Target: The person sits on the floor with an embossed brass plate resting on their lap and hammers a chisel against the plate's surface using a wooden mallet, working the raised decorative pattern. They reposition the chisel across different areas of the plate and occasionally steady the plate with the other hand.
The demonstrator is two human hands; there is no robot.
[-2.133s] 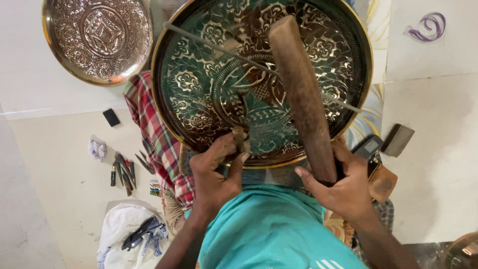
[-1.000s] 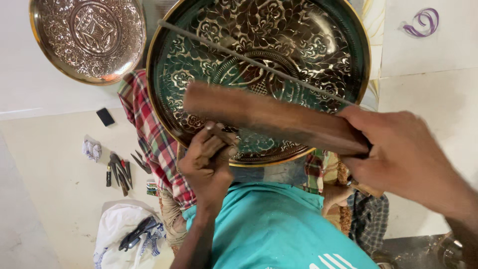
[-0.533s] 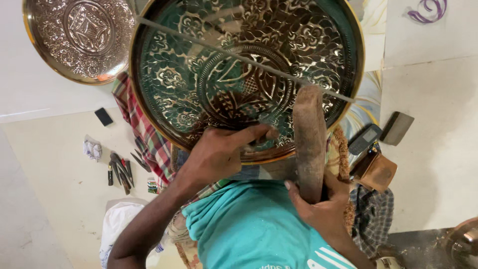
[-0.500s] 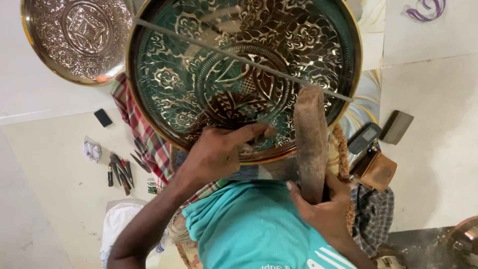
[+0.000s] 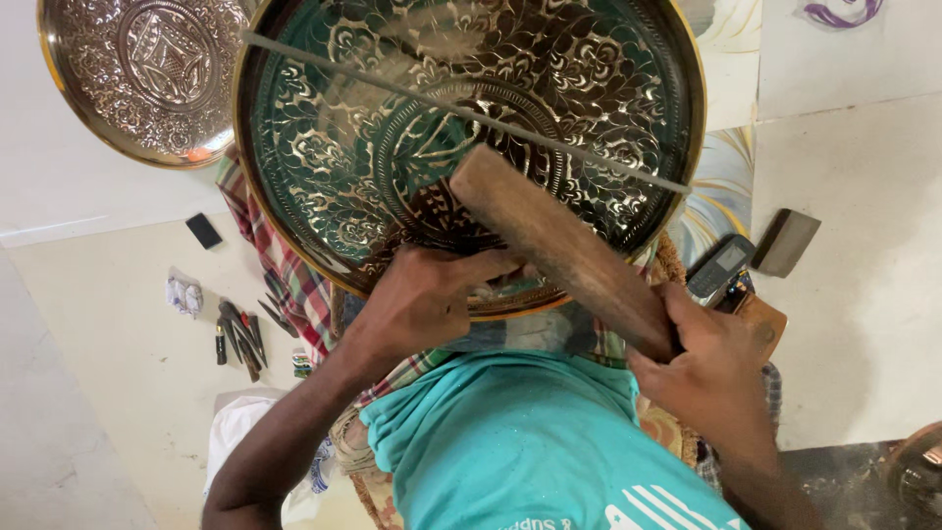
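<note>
Across the lap, at twelve o'clock from the body, lies the large engraved green-and-brass tray [image 5: 392, 128], tilted on a checked cloth [image 5: 285, 275]. At ten o'clock a smaller brass plate [image 5: 147, 69] rests on the floor. The right hand [image 5: 721, 373] has its grip clenched around a wooden mallet [image 5: 559, 245], whose head slants over the tray's middle. The left hand [image 5: 422, 299] presses on the tray's near rim, fingers curled; what its grip holds is hidden.
</note>
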